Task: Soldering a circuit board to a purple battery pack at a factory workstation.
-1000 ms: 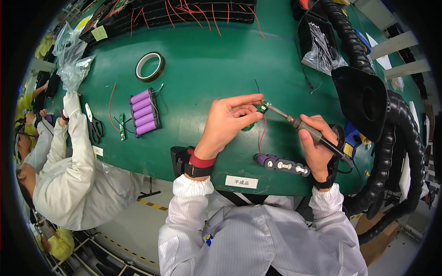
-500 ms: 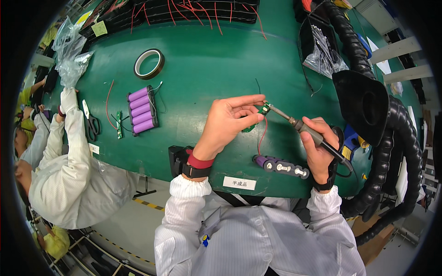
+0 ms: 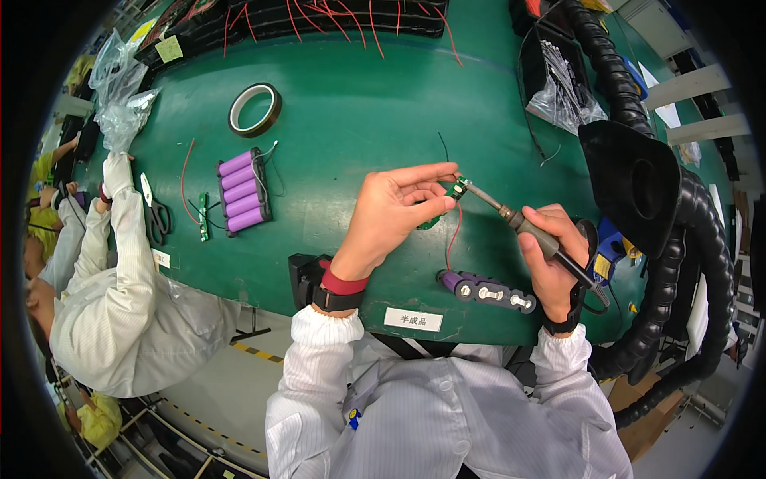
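Observation:
My left hand (image 3: 392, 206) pinches a small green circuit board (image 3: 456, 191) above the table, its lower part hidden behind the fingers. A red wire (image 3: 456, 237) hangs from the board and a thin black wire (image 3: 445, 146) sticks out beyond my fingers. My right hand (image 3: 552, 254) is wrapped round the handle of a soldering iron (image 3: 539, 236). The iron's tip meets the board's edge by my left fingertips. Close below lies a purple battery pack (image 3: 485, 290) with its metal cell ends showing.
Left on the green table (image 3: 335, 104) are a tape roll (image 3: 274, 120), a second purple battery pack (image 3: 242, 190), another circuit board (image 3: 203, 217) and black scissors (image 3: 159, 219). A black fume hose (image 3: 678, 263) bounds the right side. A co-worker's gloved hand (image 3: 118, 172) is at far left.
Both hands hold nearly the same pose, with the iron's tip still at the board. The whole view has shifted very slightly.

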Tool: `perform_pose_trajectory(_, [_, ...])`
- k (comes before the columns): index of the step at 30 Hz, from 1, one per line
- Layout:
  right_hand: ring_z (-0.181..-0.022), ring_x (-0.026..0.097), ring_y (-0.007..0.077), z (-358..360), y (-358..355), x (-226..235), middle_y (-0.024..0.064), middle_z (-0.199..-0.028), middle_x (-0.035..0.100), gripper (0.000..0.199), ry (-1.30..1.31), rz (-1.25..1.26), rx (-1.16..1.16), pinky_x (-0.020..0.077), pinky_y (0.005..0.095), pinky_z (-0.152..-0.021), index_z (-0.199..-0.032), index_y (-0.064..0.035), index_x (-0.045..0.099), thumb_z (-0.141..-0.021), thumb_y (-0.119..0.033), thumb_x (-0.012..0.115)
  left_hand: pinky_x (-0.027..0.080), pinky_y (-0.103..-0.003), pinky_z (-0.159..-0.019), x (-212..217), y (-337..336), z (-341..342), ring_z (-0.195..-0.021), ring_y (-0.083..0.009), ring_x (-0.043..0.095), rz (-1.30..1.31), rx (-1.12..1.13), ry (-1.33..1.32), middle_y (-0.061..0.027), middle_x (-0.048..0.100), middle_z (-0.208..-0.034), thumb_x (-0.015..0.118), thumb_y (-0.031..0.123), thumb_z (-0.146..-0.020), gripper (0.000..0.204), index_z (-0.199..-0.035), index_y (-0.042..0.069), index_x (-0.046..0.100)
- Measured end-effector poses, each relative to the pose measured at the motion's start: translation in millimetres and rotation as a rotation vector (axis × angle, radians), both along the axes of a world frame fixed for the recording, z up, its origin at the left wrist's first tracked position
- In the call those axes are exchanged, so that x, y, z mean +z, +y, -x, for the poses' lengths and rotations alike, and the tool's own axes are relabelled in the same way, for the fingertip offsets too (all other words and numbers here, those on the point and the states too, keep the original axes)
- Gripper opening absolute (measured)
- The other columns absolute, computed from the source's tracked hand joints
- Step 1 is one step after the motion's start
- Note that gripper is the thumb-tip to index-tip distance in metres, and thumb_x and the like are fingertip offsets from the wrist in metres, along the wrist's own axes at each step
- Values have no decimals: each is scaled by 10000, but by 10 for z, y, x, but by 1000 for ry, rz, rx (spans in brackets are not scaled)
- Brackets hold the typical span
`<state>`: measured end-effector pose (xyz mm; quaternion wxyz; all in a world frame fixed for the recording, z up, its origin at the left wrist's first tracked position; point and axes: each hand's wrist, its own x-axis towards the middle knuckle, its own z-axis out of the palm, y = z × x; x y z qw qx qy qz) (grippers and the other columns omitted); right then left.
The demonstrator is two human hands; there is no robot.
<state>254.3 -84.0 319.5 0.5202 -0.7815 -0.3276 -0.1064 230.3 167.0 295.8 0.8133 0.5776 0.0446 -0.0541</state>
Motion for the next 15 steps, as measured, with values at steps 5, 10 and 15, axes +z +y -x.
perform_pose_trajectory(5, [-802,680,252,-4,-11,-22,131,-889,730,313,-17,2,-14,525,345,-736,-1107,28,706,-804,27,782,556,-228,-789,0,-5,-8,-887,-82,652,-8,2,-1,-102,719,-1169,739,-87,-861,447,-1301,-52,666])
perform_pose_trajectory(10, [-792,684,251,13,-16,-40,127,-875,732,319,15,-6,-20,528,345,-737,-1109,30,705,-800,26,787,561,-229,-793,5,-2,-5,-887,-82,652,-18,-1,7,-104,719,-1169,736,-93,-862,445,-1300,-54,665])
perform_pose_trajectory(15, [-802,684,256,4,-17,-23,130,-887,729,316,5,7,-11,532,349,-746,-1102,27,704,-797,24,789,566,-229,-797,17,3,-3,-892,-89,657,-15,-4,23,-110,717,-1171,735,-94,-865,444,-1302,-56,662])
